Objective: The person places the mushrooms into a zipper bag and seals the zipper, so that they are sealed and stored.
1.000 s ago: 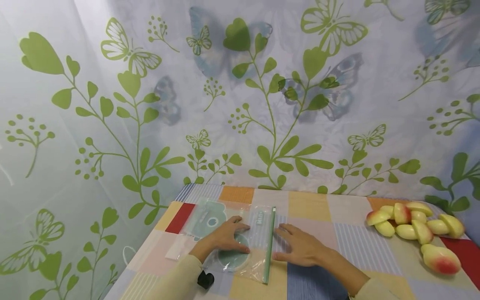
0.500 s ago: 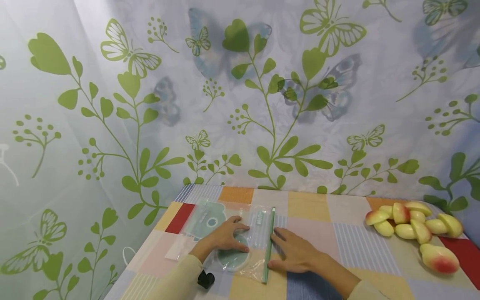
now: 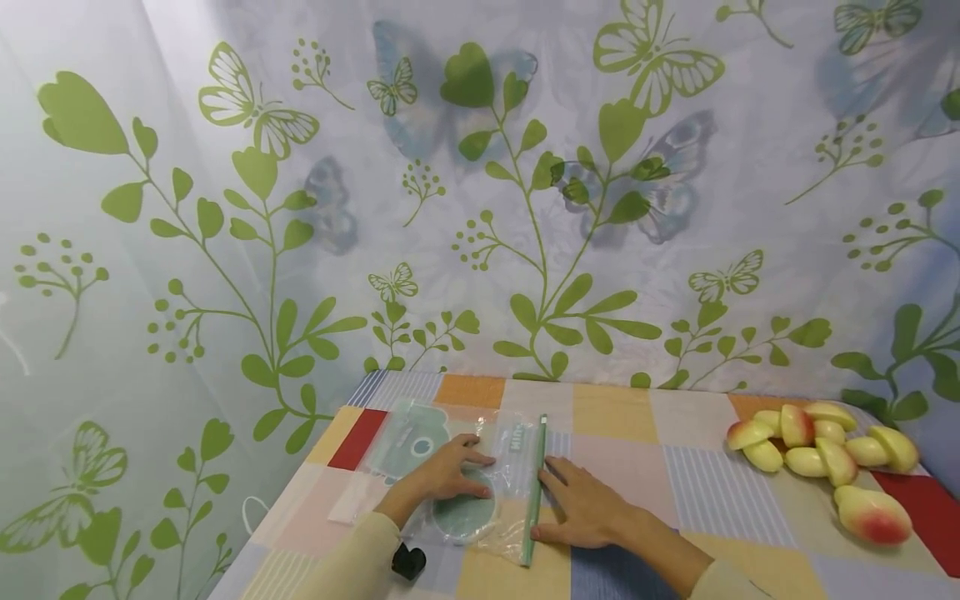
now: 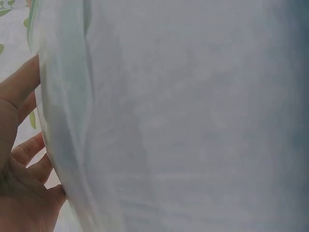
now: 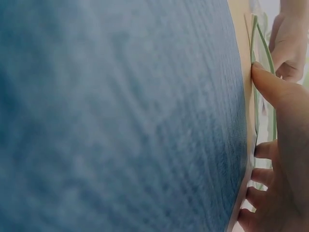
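Grip released: left hand (image 3: 447, 471) rests on the clear bag (image 3: 506, 500), fingers spread; right hand (image 3: 585, 504) touches its green strip (image 3: 536, 487). Bag lies on the table (image 3: 615, 417). Lettering (image 3: 516, 439) — 1 block near the strip — is too small to read.

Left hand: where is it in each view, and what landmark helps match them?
Head: left hand, lower centre.
Left wrist: along the left edge.
Right wrist: upper right, beyond the right hand.
Landmark: green strip, in head and right-wrist views; uncertain in left wrist.
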Demonstrator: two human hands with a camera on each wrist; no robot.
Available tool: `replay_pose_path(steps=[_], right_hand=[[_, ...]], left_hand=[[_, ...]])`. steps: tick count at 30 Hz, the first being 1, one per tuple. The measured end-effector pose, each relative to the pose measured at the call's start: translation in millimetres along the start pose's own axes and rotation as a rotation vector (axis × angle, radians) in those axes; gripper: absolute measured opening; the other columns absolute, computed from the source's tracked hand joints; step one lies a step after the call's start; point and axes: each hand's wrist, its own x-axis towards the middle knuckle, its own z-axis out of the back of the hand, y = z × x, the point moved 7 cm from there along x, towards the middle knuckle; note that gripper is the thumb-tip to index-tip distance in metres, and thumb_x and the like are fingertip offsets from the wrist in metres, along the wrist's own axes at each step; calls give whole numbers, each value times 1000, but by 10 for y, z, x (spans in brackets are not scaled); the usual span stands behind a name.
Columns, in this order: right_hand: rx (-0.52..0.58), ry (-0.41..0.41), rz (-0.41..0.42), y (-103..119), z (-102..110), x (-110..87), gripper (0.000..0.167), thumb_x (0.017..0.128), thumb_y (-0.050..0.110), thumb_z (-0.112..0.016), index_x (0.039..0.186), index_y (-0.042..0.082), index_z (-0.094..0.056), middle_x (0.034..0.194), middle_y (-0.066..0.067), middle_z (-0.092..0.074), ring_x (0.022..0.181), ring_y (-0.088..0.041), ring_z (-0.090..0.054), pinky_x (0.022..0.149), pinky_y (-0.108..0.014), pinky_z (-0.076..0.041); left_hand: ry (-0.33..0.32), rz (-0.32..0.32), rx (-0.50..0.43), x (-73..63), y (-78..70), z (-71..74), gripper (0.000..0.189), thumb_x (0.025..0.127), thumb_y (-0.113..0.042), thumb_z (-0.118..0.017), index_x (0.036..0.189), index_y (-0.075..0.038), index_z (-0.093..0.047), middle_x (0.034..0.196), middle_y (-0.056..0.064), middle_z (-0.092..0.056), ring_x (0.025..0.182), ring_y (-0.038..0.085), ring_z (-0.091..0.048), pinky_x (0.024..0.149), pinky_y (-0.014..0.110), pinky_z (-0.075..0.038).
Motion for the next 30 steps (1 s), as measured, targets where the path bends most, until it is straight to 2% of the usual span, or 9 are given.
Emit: replay_pose_path(steps=[5,12,17,23,30], right_hand=[[8,17,-18,2,10,1,99,90,73,-61,149,-5,-48,155,-28,-38,141,-47,-39,111,-65,-34],[2,26,-26,66,77,8,98,91,71,-61,149,-6,-48,154,-30,-38,141,-47,-39,112,-64,-34],[-4,19,-35,88,77,12,97,90,70,-63,149,-6,-48,154,-30,-38,140,-47,-40,111,-66,-35],[-11,51,-60,105,44,17,95,91,68,-62,150,-5,-47,156,-30,-35,143,-50,-35,112,-67,-33],[-36,71,-75,111,20,19,95,92,69,-59,151,-4,-47,157,-29,-35,144,-51,-34,111,-66,-35]], left_hand=[[-35,-51,-18,-10,-26,45,39,87,-22,-85,120,-4,-78,144,28,-51,136,45,-47,111,57,-39],[-60,-86,-30,18,-27,87,27,90,-14,-80,112,2,-79,138,27,-57,129,44,-54,108,57,-42],[-61,-129,-32,9,-36,123,24,94,-10,-74,113,3,-78,135,28,-59,126,43,-57,107,56,-44],[-57,-176,-25,-43,-78,179,25,98,-5,-67,119,7,-73,133,28,-60,126,44,-56,107,56,-43],[-56,-189,-38,-53,-116,171,32,99,-1,-63,131,3,-65,138,19,-61,133,37,-53,112,52,-40]])
